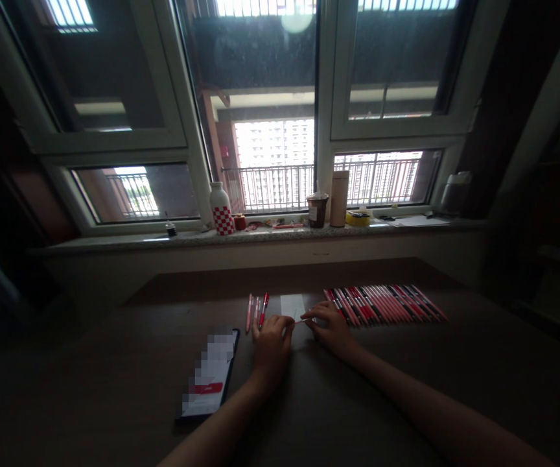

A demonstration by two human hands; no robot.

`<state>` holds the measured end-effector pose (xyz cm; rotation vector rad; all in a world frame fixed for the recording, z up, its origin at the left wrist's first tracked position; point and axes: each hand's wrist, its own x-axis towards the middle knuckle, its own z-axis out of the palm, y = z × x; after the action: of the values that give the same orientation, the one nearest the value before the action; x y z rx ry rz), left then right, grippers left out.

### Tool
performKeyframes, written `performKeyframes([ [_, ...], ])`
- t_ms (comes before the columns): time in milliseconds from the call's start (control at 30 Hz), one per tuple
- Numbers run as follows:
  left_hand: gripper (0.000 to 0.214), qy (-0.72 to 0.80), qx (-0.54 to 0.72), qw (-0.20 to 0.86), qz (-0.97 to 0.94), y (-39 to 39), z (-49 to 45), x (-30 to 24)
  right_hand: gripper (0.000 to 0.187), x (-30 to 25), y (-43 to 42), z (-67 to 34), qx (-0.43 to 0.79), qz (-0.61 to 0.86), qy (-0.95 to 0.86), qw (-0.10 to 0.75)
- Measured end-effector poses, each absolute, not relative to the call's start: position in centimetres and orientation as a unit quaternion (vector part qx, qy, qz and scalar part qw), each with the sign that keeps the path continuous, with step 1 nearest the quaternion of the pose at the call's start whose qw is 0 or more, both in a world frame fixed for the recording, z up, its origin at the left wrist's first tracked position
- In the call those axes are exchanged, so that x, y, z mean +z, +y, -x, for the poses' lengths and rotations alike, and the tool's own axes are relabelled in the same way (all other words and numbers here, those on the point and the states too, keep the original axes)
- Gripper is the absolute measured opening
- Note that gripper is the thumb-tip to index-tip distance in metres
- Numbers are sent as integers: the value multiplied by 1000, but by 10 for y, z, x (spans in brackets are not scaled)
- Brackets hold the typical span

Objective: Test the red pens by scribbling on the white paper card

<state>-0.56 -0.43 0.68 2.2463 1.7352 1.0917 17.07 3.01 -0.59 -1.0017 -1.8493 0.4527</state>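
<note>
My left hand (273, 340) and my right hand (331, 327) meet at the middle of the dark table, fingertips pinched. Between them runs a thin, pale reddish stick (300, 321), like a pen refill, gripped from both sides; its exact kind is too small to make out. Just beyond the fingers lies a small whitish sheet (292, 303). Beside my left hand are a pink pen (249, 313) and a red pen (263, 309), with another pink one between them. A long row of pink, red and black pens (384, 306) lies side by side right of my right hand, which partly covers its near end.
A phone (209, 376) with a partly blurred screen lies left of my left forearm. On the windowsill behind the table (139, 350) stand a checked bottle (222, 209), a drink cup (317, 211), a tall tan cylinder (339, 199) and a yellow roll (358, 219).
</note>
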Motion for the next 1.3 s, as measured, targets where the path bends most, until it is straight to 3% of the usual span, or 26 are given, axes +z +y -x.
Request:
performKeyframes([
  [500,20,551,363,61,-749,-3,6,6,19,-9,34,-171,192,410,-762,464],
  [1300,15,567,351,48,-744,-3,5,5,8,-12,36,-172,201,398,-767,461],
])
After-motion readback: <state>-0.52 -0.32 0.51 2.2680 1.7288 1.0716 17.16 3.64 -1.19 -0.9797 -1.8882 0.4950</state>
